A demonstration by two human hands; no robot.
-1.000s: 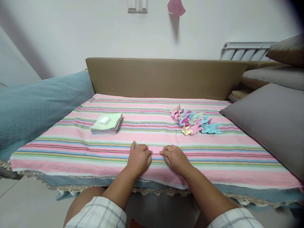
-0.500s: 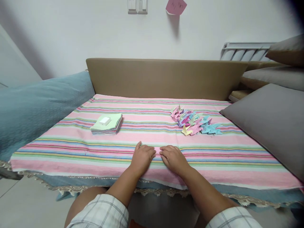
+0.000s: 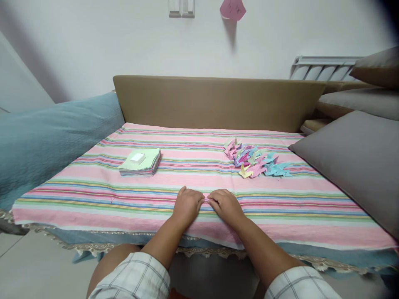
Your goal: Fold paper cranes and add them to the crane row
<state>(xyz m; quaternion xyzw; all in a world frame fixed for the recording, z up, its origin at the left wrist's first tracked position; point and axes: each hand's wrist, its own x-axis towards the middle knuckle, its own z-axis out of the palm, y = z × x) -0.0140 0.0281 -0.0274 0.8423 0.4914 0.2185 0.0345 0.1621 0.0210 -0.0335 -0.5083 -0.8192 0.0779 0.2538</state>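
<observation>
A pink paper note (image 3: 233, 9) with dark handwriting is on the white wall (image 3: 140, 45), right of two white switches (image 3: 181, 7). Below runs a tan, smooth backrest (image 3: 212, 104). Textured blue fabric (image 3: 62, 133) covers the left end; at right, a large grey cushion (image 3: 355, 153) rests beside stacked grey-and-brown cushions (image 3: 368, 99). Beige scalloped trim (image 3: 215, 251) edges the front.

Block (image 3: 137, 158) atop paper stack (image 3: 151, 160), left on cloth (image 3: 93, 176); folded papers (image 3: 257, 167) right; cushion (image 3: 352, 153) farther right; backrest (image 3: 218, 104) behind.
</observation>
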